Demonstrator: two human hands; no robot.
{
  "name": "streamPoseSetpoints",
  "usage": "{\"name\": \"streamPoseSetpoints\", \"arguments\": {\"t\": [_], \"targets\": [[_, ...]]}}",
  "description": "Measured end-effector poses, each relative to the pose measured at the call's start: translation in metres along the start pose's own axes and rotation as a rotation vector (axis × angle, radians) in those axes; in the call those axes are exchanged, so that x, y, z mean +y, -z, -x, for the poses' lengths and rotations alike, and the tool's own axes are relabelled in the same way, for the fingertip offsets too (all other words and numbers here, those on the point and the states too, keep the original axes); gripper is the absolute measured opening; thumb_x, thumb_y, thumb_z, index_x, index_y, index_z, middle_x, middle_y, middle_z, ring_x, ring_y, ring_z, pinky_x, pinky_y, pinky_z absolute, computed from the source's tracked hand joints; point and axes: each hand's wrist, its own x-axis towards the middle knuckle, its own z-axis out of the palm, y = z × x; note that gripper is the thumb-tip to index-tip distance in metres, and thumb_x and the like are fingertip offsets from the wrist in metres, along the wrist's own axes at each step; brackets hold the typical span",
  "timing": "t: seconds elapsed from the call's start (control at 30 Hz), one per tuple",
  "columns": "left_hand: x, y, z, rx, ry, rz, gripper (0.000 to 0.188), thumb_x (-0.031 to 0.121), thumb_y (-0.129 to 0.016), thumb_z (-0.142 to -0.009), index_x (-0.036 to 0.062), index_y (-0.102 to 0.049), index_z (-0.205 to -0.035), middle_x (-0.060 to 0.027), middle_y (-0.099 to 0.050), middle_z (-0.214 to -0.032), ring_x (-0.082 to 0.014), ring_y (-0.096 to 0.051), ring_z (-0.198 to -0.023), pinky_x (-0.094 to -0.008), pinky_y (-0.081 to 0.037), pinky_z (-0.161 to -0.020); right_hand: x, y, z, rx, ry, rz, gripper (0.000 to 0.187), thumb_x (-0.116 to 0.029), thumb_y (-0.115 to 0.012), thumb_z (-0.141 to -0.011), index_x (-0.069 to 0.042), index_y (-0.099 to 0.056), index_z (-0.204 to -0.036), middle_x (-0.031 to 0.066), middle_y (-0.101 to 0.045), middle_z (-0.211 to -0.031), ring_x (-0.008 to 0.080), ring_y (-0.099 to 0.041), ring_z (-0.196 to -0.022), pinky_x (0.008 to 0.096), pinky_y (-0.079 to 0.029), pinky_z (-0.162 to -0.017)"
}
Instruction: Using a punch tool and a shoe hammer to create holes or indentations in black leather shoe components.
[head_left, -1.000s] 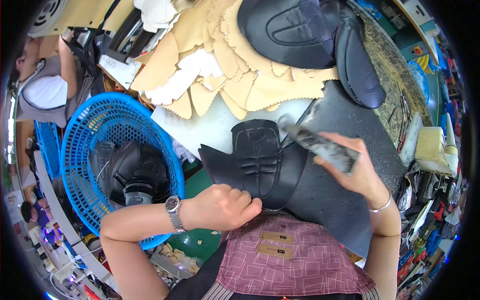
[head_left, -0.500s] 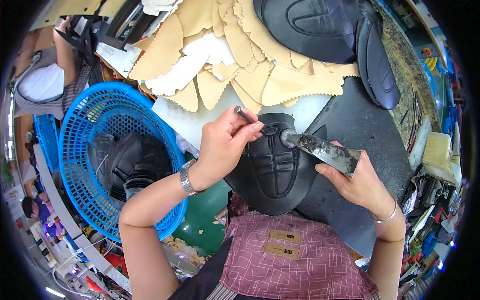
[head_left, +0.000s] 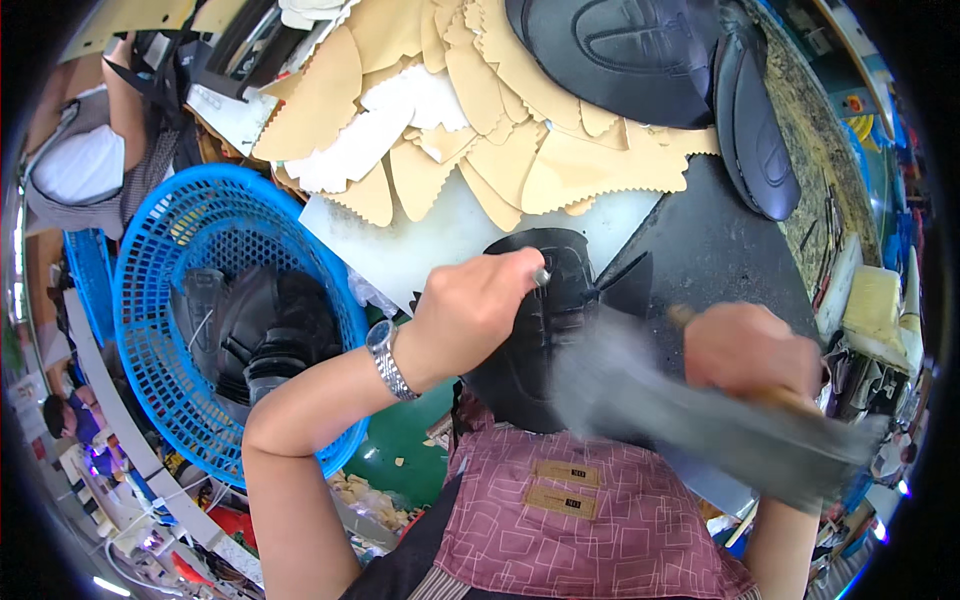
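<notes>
A black leather shoe upper (head_left: 520, 385) with stitched and embossed lines lies on the dark board in front of me. My left hand (head_left: 475, 305) is closed round a slim metal punch (head_left: 541, 277), held over the top part of the upper. Its lower tip is hidden by the fingers. My right hand (head_left: 755, 350) grips a hammer (head_left: 720, 430) with a heavy grey metal head, off to the right of the punch. Both hammer and right hand are smeared by motion. Part of the upper is covered by the hammer and my left hand.
A blue plastic basket (head_left: 130, 330) with black shoe pieces stands at the left. Zigzag-edged beige pieces (head_left: 590, 170) are heaped at the back of the table. More black uppers (head_left: 640, 50) lie far right. A dark board (head_left: 730, 250) covers the right side.
The hammer has swung right and down, away from the upper. My left hand has shifted slightly right and lower, with the punch now more upright over the upper.
</notes>
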Motion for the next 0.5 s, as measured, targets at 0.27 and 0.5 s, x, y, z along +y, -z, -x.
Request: {"name": "streamPoseSetpoints", "arguments": {"t": [0.27, 0.5], "targets": [[0.000, -0.007, -0.020, -0.045, 0.678, 0.719, 0.012, 0.008, -0.052, -0.090, -0.0030, -0.051, -0.096, -0.0099, -0.065, -0.079, -0.0139, -0.065, -0.069, -0.0249, -0.052, -0.060, 0.033, -0.017, 0.016, 0.093, -0.014, 0.084, 0.018, 0.001, -0.065, -0.073, 0.000, -0.060, -0.090, 0.0115, -0.061, -0.080, 0.0281, -0.061, -0.061, 0.0314, -0.049, -0.054], [0.005, -0.007, -0.014, -0.027, 0.418, 0.323, 0.012, 0.005, -0.061, -0.082, -0.0002, -0.055, -0.091, -0.0122, -0.062, -0.067, -0.0188, -0.063, -0.058, -0.0257, -0.050, -0.053, 0.018, 0.001, 0.007, 0.139, 0.198, 0.222, 0.009, -0.009, -0.067, -0.073, -0.004, -0.062, -0.080, 0.0105, -0.062, -0.076, 0.0277, -0.060, -0.059, 0.0315, -0.047, -0.051]]}}
